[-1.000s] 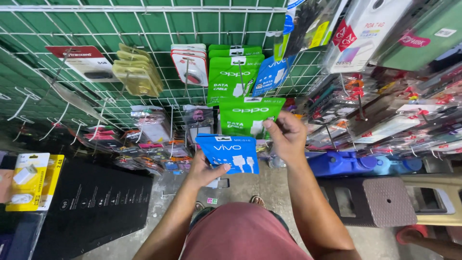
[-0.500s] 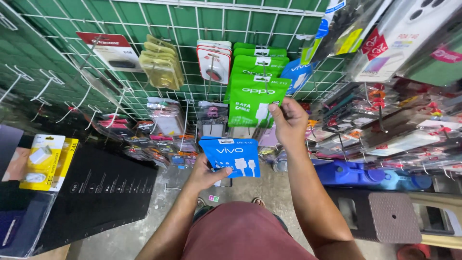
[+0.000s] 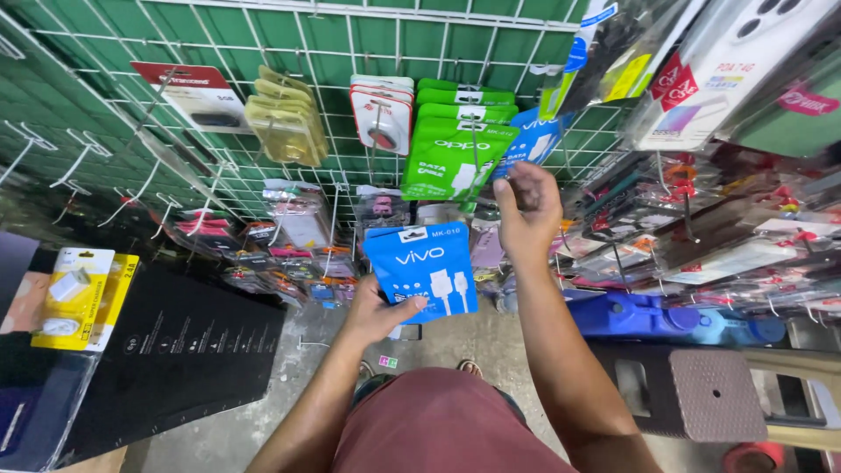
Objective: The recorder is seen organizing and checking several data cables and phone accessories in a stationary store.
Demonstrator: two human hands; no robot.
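counts at the wire rack

two hands: left hand (image 3: 372,311), right hand (image 3: 526,210). one blue cable pack (image 3: 423,271) held low. green cable packs (image 3: 455,153) hanging in a stack, at least four edges showing. one red-topped card pack (image 3: 188,92). one yellow charger pack (image 3: 83,298). one brown stool (image 3: 714,394).

Cable packs (image 3: 458,144) above handheld pack (image 3: 422,273)
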